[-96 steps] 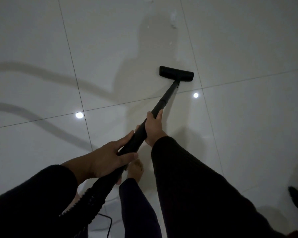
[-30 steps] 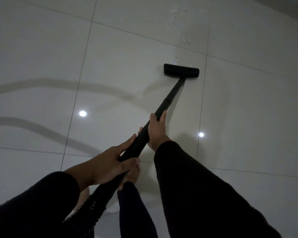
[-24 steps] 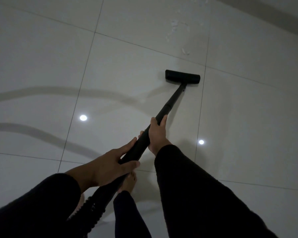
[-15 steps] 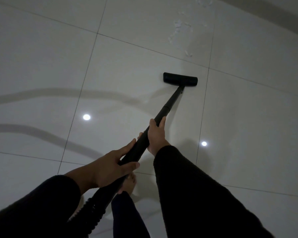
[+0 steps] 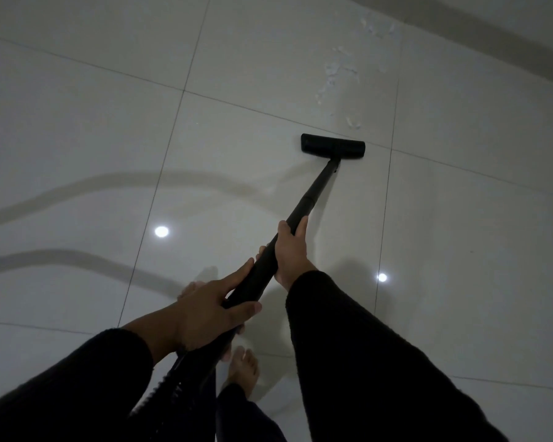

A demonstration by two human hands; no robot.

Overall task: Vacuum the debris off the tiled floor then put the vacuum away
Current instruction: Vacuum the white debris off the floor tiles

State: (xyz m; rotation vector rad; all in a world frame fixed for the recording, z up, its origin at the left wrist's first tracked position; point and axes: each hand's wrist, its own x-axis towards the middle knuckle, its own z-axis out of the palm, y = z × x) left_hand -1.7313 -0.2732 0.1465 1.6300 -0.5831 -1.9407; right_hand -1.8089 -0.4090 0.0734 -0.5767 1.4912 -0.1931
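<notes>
Both hands wrapped round vacuum wand (image 5: 310,199): left hand (image 5: 201,311) low, right hand (image 5: 289,253) higher. Floor head (image 5: 332,147) flat on tiled floor (image 5: 77,122), debris (image 5: 336,71) just beyond.

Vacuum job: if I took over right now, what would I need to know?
Left hand grips the upper end of the vacuum wand, near the hose. Right hand grips it further down.
The floor head sits flat on the tiled floor, just short of the debris.
White debris lies scattered beyond the head, toward the wall; a few bits lie right in front of it.
Left to do: push forward over the bits, then put the vacuum away.
</notes>
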